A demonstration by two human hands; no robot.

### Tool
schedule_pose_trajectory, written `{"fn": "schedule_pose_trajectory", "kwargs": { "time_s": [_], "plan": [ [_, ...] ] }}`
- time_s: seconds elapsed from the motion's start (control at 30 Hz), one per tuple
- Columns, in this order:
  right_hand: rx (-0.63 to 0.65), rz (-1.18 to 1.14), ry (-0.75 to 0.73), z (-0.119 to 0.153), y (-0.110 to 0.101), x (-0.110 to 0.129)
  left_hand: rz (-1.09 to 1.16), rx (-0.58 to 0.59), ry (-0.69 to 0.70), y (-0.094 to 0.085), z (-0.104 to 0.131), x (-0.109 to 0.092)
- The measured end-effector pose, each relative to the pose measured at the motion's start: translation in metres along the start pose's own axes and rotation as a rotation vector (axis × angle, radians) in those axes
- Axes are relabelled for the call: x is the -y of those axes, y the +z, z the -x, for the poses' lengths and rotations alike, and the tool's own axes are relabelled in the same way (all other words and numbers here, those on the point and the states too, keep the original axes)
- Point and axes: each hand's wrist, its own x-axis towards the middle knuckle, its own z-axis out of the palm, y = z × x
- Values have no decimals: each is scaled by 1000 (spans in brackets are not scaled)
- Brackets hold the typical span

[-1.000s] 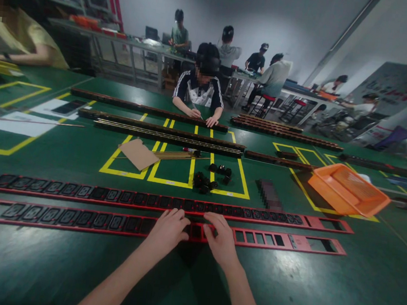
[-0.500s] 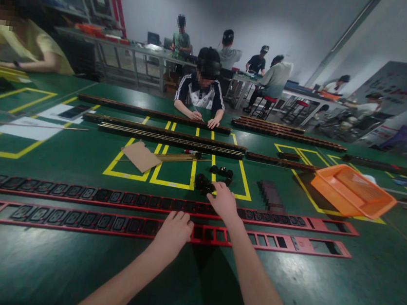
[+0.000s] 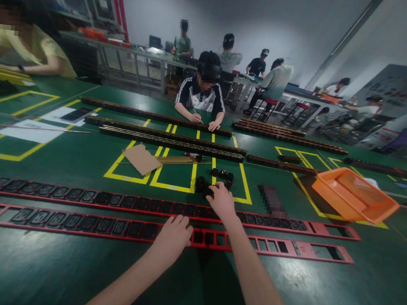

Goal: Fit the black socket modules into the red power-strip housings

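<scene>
- Head view: the right hand (image 3: pixel 221 203) has gone from the near red frame (image 3: pixel 291 248) to the black bits (image 3: pixel 202 185), at 1 o'clock from the left hand (image 3: pixel 173 237).
- So just the left hand is over the frame.
- Right fingers half bent, left fingers curled down; can't tell if either grips anything.

On my feed, the nearer, long red frame (image 3: pixel 291 247) lies flat and crosswise, black inserts (image 3: pixel 73 221) seated left of its middle, open slots toward both ends. Beyond it I see small black parts (image 3: pixel 200 185) in a loose, partly hidden cluster.
</scene>
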Motion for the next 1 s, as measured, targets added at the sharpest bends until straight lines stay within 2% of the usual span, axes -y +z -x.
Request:
{"fn": "schedule_pose_trajectory", "kwargs": {
  "time_s": [0.2, 0.33, 0.53, 0.63, 0.73, 0.83, 1.0],
  "plan": [
    [-32, -8, -15, 1, 4, 2, -12, 45, 11, -6, -1, -1],
    [-54, -46, -17, 1, 5, 2, 3, 27, 6, -5, -2, 0],
    [-95, -212, 4, 13, 4, -1, 41, 21, -16, -7, 1, 2],
    [-110, -369, 17, 25, 4, -3, 71, 40, -15, -12, 2, 4],
    [-212, -641, 23, 41, 4, -2, 103, 49, -13, -13, 3, 7],
    [-308, -846, 56, 61, 6, 0, 156, 28, -7, -8, 4, 11],
    [-354, -1074, 62, 91, 9, 3, 233, -11, -17, 3, 5, 18]
  ]
}}
